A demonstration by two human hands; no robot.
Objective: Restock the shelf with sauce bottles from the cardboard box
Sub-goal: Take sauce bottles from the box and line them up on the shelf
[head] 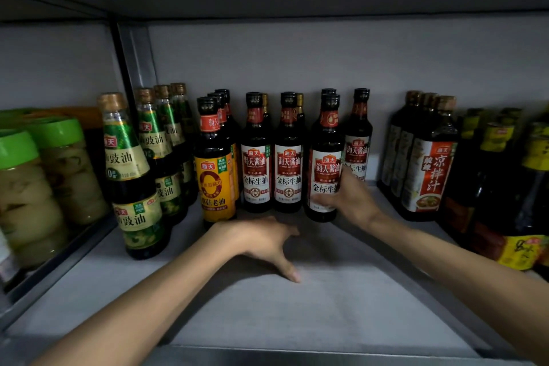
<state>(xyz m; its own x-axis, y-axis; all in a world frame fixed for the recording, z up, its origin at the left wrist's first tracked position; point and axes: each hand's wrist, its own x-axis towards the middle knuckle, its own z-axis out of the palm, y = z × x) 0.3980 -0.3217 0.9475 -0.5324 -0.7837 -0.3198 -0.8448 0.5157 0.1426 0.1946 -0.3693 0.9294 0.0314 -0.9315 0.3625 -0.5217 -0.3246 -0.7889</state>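
Note:
Dark soy sauce bottles with red and white labels stand in rows at the back of the grey shelf (341,300). My right hand (350,202) grips the lower part of one such bottle (325,157), which stands on the shelf at the front of its row. My left hand (261,241) hovers low over the shelf in front of the rows, fingers spread and relaxed, holding nothing. Two more red-label bottles (257,163) (288,163) stand just left of the gripped one. The cardboard box is out of view.
A yellow-label bottle (214,175) and green-label bottles (127,163) stand to the left. Green-lidded jars (35,187) sit beyond a metal upright (133,56). Dark bottles with red and yellow labels (427,169) line the right. Another shelf board hangs overhead.

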